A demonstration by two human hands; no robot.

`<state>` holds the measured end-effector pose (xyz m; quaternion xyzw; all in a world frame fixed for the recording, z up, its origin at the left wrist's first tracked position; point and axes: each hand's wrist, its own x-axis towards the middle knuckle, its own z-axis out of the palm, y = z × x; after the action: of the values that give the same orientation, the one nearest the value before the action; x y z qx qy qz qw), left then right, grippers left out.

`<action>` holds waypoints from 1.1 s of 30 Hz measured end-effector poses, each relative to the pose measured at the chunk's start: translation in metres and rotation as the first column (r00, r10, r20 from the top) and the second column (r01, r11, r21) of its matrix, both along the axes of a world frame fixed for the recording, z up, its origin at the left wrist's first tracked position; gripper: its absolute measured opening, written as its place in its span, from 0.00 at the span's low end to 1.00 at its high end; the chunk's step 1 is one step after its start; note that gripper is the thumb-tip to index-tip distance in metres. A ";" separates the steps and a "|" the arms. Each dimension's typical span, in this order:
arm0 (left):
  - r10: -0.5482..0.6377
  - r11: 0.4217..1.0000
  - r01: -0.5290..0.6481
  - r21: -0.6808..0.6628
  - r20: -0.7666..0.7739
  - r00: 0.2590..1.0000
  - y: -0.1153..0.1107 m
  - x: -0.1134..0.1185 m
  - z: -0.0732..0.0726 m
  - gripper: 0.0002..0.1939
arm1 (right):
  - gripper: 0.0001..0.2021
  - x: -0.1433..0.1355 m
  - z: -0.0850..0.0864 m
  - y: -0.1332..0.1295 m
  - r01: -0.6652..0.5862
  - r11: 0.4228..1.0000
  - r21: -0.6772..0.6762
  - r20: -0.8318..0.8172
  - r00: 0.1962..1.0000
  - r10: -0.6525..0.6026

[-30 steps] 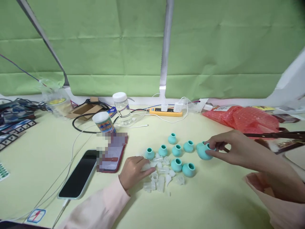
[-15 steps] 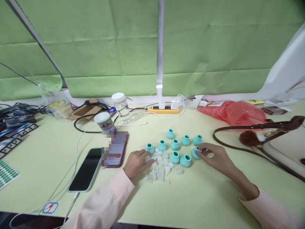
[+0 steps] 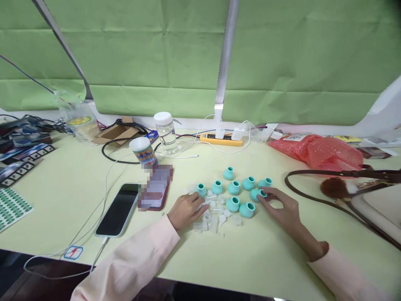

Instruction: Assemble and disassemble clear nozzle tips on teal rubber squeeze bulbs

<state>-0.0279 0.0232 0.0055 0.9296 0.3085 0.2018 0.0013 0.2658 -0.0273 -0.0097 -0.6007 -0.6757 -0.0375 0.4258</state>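
Several turquoise rubber bulbs (image 3: 233,188) with open round necks stand in loose rows on the table. My right hand (image 3: 283,209) pinches the rim of one turquoise bulb (image 3: 256,195) at the right of the group, thumb and forefinger on its neck. That bulb leans over to the right. My left hand (image 3: 187,211) rests palm down, its thumb apart from its bent fingers. It lies at the left side of a pile of clear plastic pieces (image 3: 213,223). Its fingertips are close to the leftmost bulb (image 3: 201,190); whether they touch it is hard to see.
Left of my hands lie a black-screened phone (image 3: 117,211) on a cable and a red-cased phone (image 3: 159,188). Behind them stand a paper cup (image 3: 143,151) and a clear jar (image 3: 166,136). A power strip (image 3: 225,140), red bubble wrap (image 3: 319,152) and a bag (image 3: 379,205) lie farther off.
The view has shifted slightly. The bulb under my right hand has tipped over and moved a little closer to its neighbours. My left hand has stayed beside the clear pieces.
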 end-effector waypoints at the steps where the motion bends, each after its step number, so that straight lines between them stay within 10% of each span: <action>1: 0.004 1.000 -0.004 -0.007 0.001 1.000 -0.001 0.000 0.001 0.14 | 0.10 0.001 -0.001 0.001 -0.002 1.000 -0.023 0.004 1.000 0.002; 9: -0.156 0.987 0.149 0.056 0.168 0.973 -0.007 0.002 0.006 0.19 | 0.13 0.004 -0.005 0.002 -0.031 0.987 -0.160 0.000 1.000 0.031; 23: -0.189 0.972 0.202 0.123 -0.107 0.976 -0.012 0.010 0.000 0.11 | 0.17 0.000 0.002 0.002 0.030 0.971 -0.236 -0.002 1.000 -0.031; 28: -0.148 0.979 0.150 0.135 -0.021 0.989 -0.009 0.009 -0.005 0.09 | 0.17 -0.001 0.010 -0.001 0.129 0.990 0.059 0.111 0.985 -0.135; 33: -0.081 0.995 0.088 -0.040 0.151 0.985 -0.010 0.006 -0.008 0.10 | 0.18 -0.023 0.025 -0.019 -0.159 0.912 0.379 0.234 0.970 0.072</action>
<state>-0.0221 0.0137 -0.0025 0.9239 0.2724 0.2632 0.0546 0.2425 -0.0464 0.0148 -0.4536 -0.7308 -0.2121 0.4639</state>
